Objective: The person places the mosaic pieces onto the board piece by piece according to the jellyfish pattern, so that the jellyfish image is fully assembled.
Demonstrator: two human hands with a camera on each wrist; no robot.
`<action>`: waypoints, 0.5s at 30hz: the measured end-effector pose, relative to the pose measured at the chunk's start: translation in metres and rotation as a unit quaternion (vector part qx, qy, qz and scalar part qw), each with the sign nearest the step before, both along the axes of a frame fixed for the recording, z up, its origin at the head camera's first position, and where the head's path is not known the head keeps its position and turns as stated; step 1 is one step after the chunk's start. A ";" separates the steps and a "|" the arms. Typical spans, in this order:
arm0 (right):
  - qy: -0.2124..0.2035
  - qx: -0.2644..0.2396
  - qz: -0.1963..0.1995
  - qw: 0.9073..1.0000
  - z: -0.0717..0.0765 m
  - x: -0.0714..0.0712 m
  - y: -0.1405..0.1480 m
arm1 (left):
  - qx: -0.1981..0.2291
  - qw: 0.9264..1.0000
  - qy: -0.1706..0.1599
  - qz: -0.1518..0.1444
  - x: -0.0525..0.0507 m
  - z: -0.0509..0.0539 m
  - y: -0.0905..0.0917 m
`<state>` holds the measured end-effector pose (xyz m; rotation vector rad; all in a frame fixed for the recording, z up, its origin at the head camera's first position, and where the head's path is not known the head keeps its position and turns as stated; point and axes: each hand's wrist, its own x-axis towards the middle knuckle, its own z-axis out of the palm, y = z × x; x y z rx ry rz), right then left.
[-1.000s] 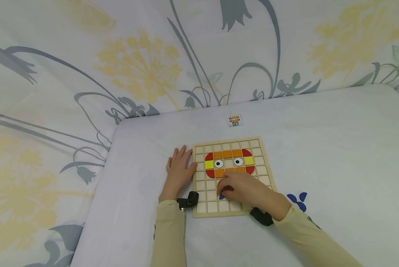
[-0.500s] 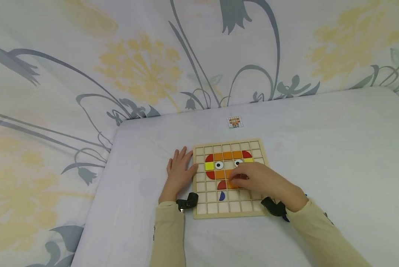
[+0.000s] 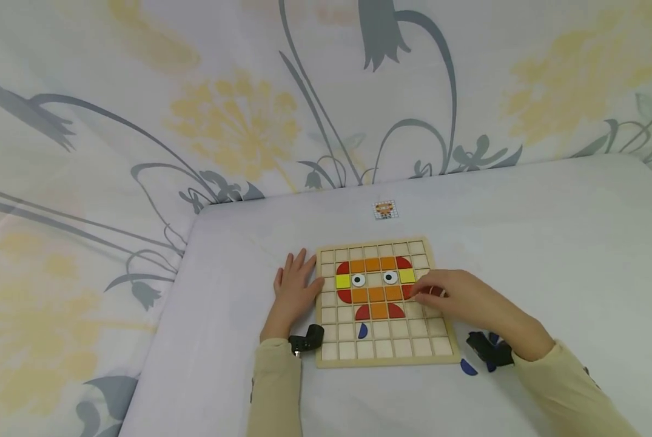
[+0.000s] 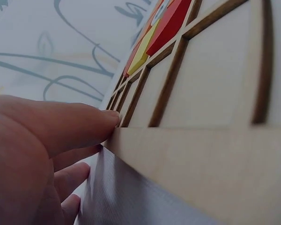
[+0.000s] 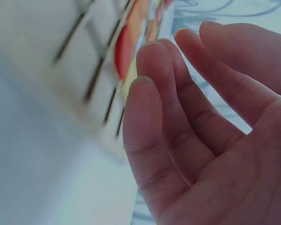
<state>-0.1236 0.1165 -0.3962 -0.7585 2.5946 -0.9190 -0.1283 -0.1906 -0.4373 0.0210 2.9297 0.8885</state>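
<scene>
A wooden grid board (image 3: 388, 362) lies on the white-covered surface. Tiles on it form a pattern: orange squares (image 3: 372, 264), yellow squares (image 3: 342, 281), rounded red pieces (image 3: 362, 312) and two eye pieces (image 3: 390, 277). One blue rounded piece (image 3: 362, 331) sits in a cell lower down. My left hand (image 3: 293, 294) lies at the board's left side, its thumb (image 4: 91, 123) resting on the edge and its fingers extended. Over the board's right side hovers my right hand (image 3: 464, 300); its loosely bent fingers (image 5: 145, 117) hold nothing in the right wrist view.
A small printed card (image 3: 385, 210) with a grid picture lies beyond the board. To the right of the board is a loose blue piece (image 3: 469, 367), with others partly hidden by the black wrist camera (image 3: 489, 349). A floral cloth (image 3: 326, 91) rises behind.
My right hand has left the blue piece, then moved right across the board, uncovering an orange square and red pieces in the lower row. My left hand stays at the board's edge.
</scene>
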 end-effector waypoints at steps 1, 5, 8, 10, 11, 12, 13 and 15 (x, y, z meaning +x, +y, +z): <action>0.002 0.006 -0.003 1.000 -0.001 0.002 0.004 | 0.001 1.000 0.001 0.000 0.001 -0.001 0.000; 0.004 0.025 -0.018 1.000 -0.005 0.009 0.022 | -0.002 1.000 -0.001 0.002 0.004 -0.003 -0.002; 0.007 0.034 -0.028 0.999 -0.009 0.014 0.036 | -0.002 1.000 0.003 0.003 0.004 -0.003 -0.002; 0.012 0.042 -0.032 0.999 -0.012 0.016 0.046 | -0.001 1.000 0.003 0.001 0.004 -0.002 -0.001; 0.011 0.048 -0.036 0.998 -0.013 0.017 0.051 | -0.001 1.000 0.004 0.000 0.004 -0.002 0.000; 0.011 0.055 -0.039 0.998 -0.014 0.018 0.056 | -0.002 1.000 0.004 -0.001 0.003 -0.002 0.000; 0.011 0.063 -0.040 0.997 -0.016 0.018 0.061 | -0.001 1.000 0.003 -0.001 0.003 -0.001 0.001; 0.006 0.072 -0.040 0.997 -0.017 0.018 0.070 | 0.000 1.000 0.000 0.001 0.002 0.000 0.001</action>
